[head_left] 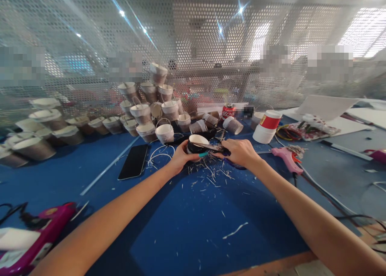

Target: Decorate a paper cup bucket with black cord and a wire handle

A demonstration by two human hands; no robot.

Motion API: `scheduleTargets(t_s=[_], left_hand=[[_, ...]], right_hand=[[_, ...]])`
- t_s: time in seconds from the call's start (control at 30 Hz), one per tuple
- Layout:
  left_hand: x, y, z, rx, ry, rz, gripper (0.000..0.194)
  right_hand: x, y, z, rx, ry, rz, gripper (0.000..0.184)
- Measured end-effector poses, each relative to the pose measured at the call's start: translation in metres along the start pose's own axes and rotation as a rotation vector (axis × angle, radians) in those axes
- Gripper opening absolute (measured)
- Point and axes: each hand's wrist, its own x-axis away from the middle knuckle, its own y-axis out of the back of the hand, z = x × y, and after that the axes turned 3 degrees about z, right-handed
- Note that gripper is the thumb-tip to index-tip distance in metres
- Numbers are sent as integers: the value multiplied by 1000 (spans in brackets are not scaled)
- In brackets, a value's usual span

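Observation:
My left hand (181, 158) is closed around the side of a small cup (199, 141) with a white inside and a dark band below its rim. The cup is tipped a little toward me. In my right hand (240, 152) is a pair of scissors (212, 147), gripped by the handles. Their blades reach left across the front of the cup, close to my left thumb. Whether the blades touch the cup I cannot tell. White cut strips (213, 173) lie scattered on the blue table under both hands.
Stacked small buckets (146, 129) stand behind, with more buckets (36, 149) at the left. A phone (133, 162) lies left of my hands. A pink glue gun (287, 159) and a red-and-white cup (267, 127) are on the right. A perforated metal screen (196, 38) closes the back.

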Motion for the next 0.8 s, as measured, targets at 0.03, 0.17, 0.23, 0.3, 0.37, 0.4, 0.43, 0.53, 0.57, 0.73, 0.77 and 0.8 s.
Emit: scheduleTargets(t_s=[0.03,0.17,0.23,0.3,0.37,0.4,0.43,0.53,0.57,0.73,0.77,0.8], left_hand=[[0,0,0,12,-4,-11,53],[-1,-1,0,51,-4,-48,52],[-1,-1,-1,41,6,-48,53],[0,-1,-2,34,12,-46,54],[0,-1,-2,25,5,-43,54],[0,-1,-2,14,-4,-43,55],[0,-1,-2,0,-15,-44,56],[1,-2,-2,-25,-19,-45,60],[1,-2,-2,-24,-16,-44,61],[1,-3,-3,-23,-26,-21,61],[2,-4,-4,-27,-22,-15,61],[2,-4,-4,-33,-16,-12,62]], right_hand=[[0,0,0,-8,-38,-9,51],[-2,3,-2,-58,-176,-44,49],[-2,4,-4,-69,-162,-37,48],[-3,5,-4,-76,-126,-20,47],[-4,4,-4,-85,-105,8,45],[-4,3,-3,-92,-105,23,43],[-5,3,-3,-103,-111,38,40],[-5,0,-2,-167,-133,46,33],[-5,0,-3,-184,-136,38,32],[-4,4,-7,-166,-109,33,37],[-3,5,-7,-170,-90,38,39],[-3,7,-7,-178,-72,41,41]])
